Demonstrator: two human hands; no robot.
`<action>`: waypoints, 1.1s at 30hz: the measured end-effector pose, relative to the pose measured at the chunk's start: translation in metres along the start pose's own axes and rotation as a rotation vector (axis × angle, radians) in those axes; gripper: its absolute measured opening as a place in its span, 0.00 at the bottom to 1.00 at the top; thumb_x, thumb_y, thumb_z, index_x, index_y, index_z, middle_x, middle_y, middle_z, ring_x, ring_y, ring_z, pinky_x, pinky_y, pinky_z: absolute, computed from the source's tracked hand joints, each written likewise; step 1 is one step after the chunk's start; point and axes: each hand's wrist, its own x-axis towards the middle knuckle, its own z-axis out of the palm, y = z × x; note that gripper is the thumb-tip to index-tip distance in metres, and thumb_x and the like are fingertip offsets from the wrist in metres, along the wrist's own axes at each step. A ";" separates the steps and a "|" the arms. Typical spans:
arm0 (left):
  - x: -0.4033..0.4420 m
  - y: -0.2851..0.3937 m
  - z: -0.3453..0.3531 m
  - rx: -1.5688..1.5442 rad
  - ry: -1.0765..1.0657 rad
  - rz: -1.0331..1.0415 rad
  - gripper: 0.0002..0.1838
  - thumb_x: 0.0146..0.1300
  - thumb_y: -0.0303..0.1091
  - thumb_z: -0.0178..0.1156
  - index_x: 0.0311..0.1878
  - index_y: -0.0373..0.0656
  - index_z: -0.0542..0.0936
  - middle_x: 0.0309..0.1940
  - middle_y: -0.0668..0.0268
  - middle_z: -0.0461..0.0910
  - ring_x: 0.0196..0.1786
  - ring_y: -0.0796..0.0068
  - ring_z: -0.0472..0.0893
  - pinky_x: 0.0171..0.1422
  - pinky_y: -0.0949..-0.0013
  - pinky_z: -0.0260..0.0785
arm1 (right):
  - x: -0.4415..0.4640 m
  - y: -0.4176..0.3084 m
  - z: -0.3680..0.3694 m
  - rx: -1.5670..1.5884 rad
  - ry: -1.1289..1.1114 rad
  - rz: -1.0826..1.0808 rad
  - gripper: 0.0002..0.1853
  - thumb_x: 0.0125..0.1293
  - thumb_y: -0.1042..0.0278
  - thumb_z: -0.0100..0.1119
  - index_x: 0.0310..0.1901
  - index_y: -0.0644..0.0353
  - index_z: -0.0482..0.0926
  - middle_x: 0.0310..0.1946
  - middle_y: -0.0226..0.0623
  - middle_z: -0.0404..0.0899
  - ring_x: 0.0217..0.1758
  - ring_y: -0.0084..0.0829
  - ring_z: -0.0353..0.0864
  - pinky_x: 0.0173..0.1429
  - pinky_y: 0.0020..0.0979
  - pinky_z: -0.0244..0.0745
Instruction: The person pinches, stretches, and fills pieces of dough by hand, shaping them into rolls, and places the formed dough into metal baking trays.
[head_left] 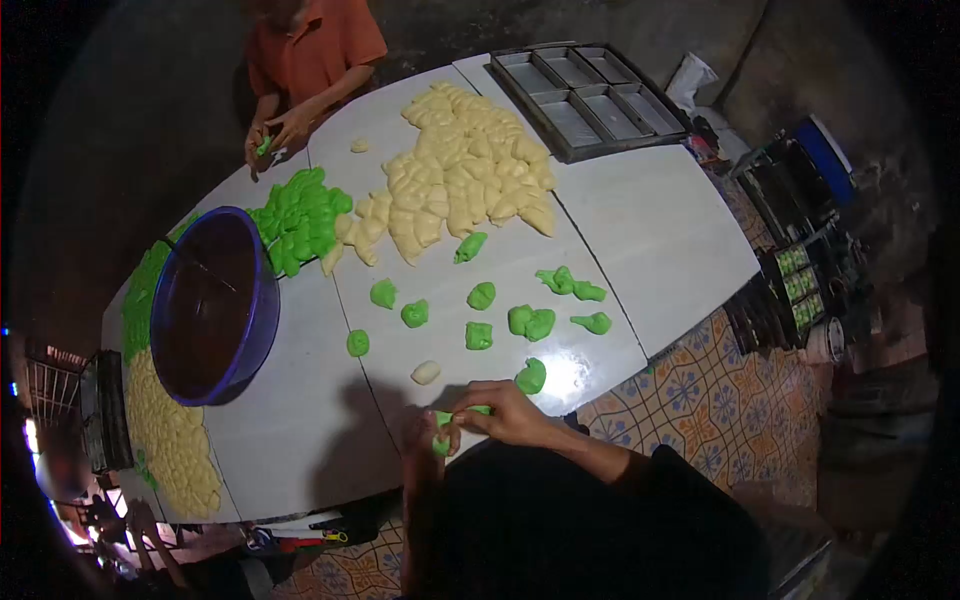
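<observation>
At the near edge of the white table, my left hand (422, 432) is closed around a piece of green dough (441, 443). My right hand (508, 413) grips green dough too, its fingers meeting the left hand's; whether it is one piece or two I cannot tell. Just beyond the hands lie a green dough lump (531, 376) and a small pale dough ball (426, 372). Several more green lumps, such as a double one (531, 321) and a squarish one (479, 335), are scattered farther up the table.
A purple basin (268, 330) stands on the left between green and cream dough pieces. Piles of cream dough (460, 160) and green dough (300, 220) lie mid-table. Sectioned metal pans (575, 100) sit at the far corner. Another person (315, 60) handles green dough opposite.
</observation>
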 end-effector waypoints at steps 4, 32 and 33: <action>0.010 0.013 -0.040 -0.201 0.379 0.222 0.19 0.68 0.48 0.47 0.28 0.44 0.73 0.23 0.63 0.72 0.25 0.70 0.72 0.23 0.74 0.66 | -0.016 -0.008 -0.031 0.177 0.035 0.123 0.10 0.63 0.67 0.62 0.40 0.66 0.82 0.33 0.39 0.81 0.35 0.28 0.79 0.38 0.30 0.72; 0.011 0.048 0.018 0.336 0.202 0.571 0.25 0.60 0.30 0.64 0.61 0.35 0.73 0.58 0.55 0.73 0.58 0.65 0.73 0.64 0.68 0.62 | 0.066 -0.042 0.013 0.202 0.055 0.135 0.18 0.64 0.72 0.57 0.57 0.61 0.77 0.54 0.37 0.66 0.56 0.29 0.70 0.47 0.25 0.72; 0.010 0.044 0.022 0.419 0.323 0.606 0.20 0.59 0.30 0.65 0.54 0.34 0.78 0.52 0.57 0.77 0.53 0.70 0.75 0.59 0.70 0.66 | 0.064 -0.044 0.022 0.158 0.079 0.117 0.17 0.65 0.73 0.56 0.55 0.61 0.77 0.52 0.37 0.67 0.54 0.28 0.72 0.45 0.24 0.72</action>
